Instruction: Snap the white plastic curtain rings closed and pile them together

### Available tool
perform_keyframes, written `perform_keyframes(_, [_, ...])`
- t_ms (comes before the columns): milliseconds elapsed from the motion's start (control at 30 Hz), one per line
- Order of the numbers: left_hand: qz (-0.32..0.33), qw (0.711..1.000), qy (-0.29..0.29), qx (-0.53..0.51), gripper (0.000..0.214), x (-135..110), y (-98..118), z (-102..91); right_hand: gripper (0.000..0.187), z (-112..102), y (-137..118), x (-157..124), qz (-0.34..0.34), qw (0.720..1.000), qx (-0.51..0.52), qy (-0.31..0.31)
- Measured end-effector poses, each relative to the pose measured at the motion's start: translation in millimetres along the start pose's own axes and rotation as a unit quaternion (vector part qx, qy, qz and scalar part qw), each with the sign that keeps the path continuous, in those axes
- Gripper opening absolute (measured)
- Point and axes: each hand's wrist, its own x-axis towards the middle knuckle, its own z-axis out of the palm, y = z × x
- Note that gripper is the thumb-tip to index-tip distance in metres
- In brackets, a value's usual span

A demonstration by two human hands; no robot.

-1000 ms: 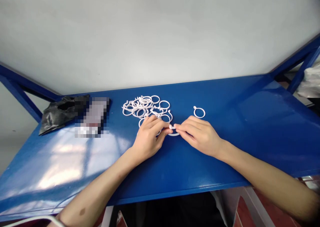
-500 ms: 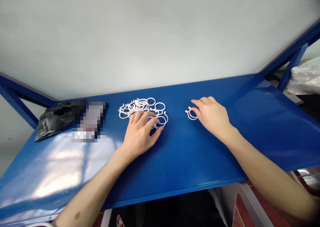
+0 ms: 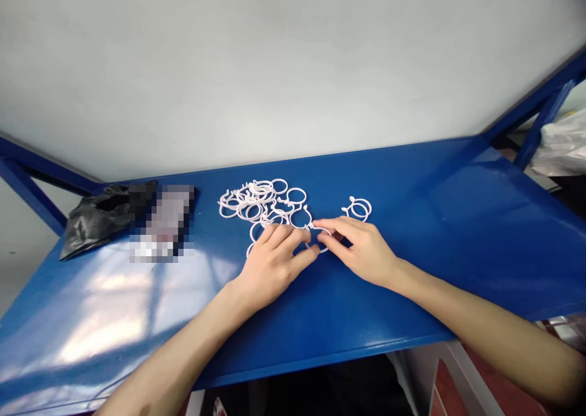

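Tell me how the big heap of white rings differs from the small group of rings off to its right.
The heap of rings holds many rings, tangled and overlapping; the small group seems to hold only two. The heap lies just beyond the left hand; the small group lies beyond the right hand. Both are white plastic rings on the blue table.

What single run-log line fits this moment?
left hand: on ring | right hand: on ring | pile: behind left hand | two rings: right of pile | shelf: blue
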Motion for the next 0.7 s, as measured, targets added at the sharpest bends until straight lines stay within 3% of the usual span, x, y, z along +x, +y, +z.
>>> perform_keyframes(167, [-0.110, 0.991, 0.060, -0.054, 0.014, 1, -3, 4.3, 0.009, -1, -5, -1, 0.044, 0.995, 0.082, 0.044])
perform_keyframes(267, [-0.171, 0.978, 0.041, -0.111, 0.010, 1, -3, 5.2, 0.006, -2, -5, -3, 0.022, 0.995, 0.075, 0.062])
perform_keyframes(500, [-0.232, 0.947, 0.021, -0.221, 0.009, -1, 2, 6.0, 0.007, 0, -4, -2, -0.037, 0.995, 0.086, 0.033])
perform_keyframes(700, [-0.215, 0.956, 0.041, -0.198, 0.015, -2, 7, 7.1, 0.014, -2, -5, -5, -0.028, 0.995, 0.092, -0.012])
